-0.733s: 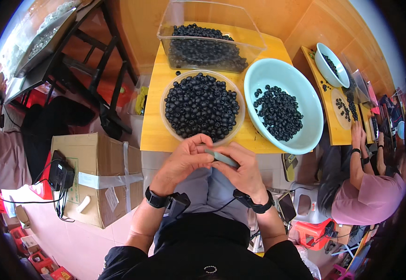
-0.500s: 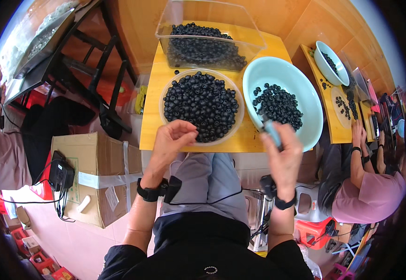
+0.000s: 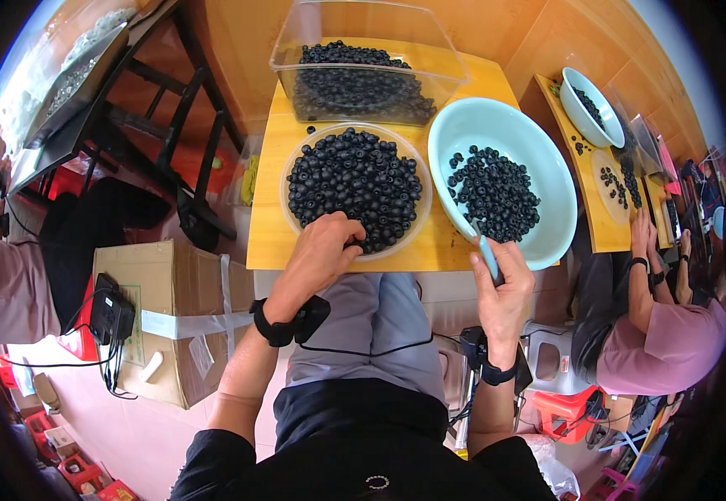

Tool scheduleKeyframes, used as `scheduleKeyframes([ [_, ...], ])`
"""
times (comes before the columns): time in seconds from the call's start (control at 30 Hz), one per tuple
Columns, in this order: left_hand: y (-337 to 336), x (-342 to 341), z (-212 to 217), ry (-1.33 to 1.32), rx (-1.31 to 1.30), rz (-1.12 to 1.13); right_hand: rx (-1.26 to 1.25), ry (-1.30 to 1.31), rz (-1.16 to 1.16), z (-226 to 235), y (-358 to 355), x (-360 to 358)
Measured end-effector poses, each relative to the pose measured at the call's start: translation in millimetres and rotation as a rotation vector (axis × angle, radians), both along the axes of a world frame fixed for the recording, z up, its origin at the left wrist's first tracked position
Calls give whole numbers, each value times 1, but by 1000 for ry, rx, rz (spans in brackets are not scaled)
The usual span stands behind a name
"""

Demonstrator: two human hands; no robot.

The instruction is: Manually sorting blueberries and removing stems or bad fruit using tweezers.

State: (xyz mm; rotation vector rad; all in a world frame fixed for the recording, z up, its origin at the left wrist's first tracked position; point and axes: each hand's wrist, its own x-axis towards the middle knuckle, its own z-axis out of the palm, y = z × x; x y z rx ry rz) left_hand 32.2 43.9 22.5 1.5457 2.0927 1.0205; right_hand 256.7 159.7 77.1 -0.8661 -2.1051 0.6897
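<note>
My left hand [image 3: 323, 254] reaches over the near rim of a shallow round clear tray [image 3: 286, 197], its fingers bent together and touching the heap of small black beads [image 3: 354, 179]. Whatever those fingertips may pinch is hidden. In my right hand [image 3: 506, 292] is a small tool with a light-blue handle [image 3: 488, 257], its narrow tip pointing up at the near left rim of a pale blue basin [image 3: 559, 200]. More black beads [image 3: 494, 192] lie on the basin's bottom.
Behind the tray stands a clear plastic bin [image 3: 369, 63] of black beads on the yellow table [image 3: 264, 225]. One stray bead [image 3: 311, 130] lies between them. A cardboard box [image 3: 150, 321] sits left of my legs. People work at both sides, one at another yellow table [image 3: 601, 238].
My left hand has come forward and down onto the beads in the tray. My right hand has lowered slightly, and the blue-handled tool is now steadier and clearer.
</note>
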Motion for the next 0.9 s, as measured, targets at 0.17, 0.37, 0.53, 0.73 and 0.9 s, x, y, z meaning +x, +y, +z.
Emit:
scheduleKeyframes([
  [0.17,2,-4,-2,-26,-39,-31,-45,-22,20,-4,-4,1],
  [0.37,1,-7,2,-35,-24,-72,-68,-7,51,-17,-5,-1],
  [0.53,3,-11,2,-33,12,-200,-87,-33,64,-20,-9,-5],
  [0.73,3,-10,2,-61,8,-267,-116,-56,67,-23,-13,-7],
  [0.9,1,-6,9,-238,-18,-236,-79,-61,84,-27,-13,-7],
])
